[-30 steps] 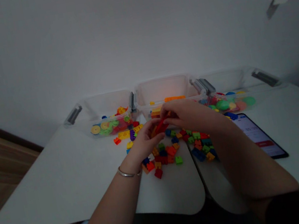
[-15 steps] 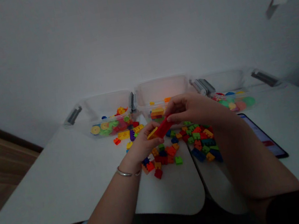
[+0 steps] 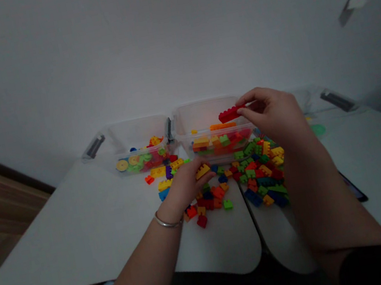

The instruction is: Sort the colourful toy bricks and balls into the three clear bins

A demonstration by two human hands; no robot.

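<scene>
A long red toy brick is pinched between the thumb and fingers of my right hand, raised over the middle clear bin. My left hand has its fingers closed on a yellow toy brick just above the table. Below and around it lie loose bricks in several colours, such as a green brick and a dark red brick. Inside the middle bin are orange, green, yellow and red bricks, seen through its wall.
At the left stands another clear bin with round yellow and green pieces. A third bin is partly behind my right arm. More bricks are heaped right of centre, and a phone shows beside my right forearm. A wall rises behind.
My right hand has moved up and to the right with the red brick, away from my left hand. My left hand has shifted slightly right and keeps the yellow brick.
</scene>
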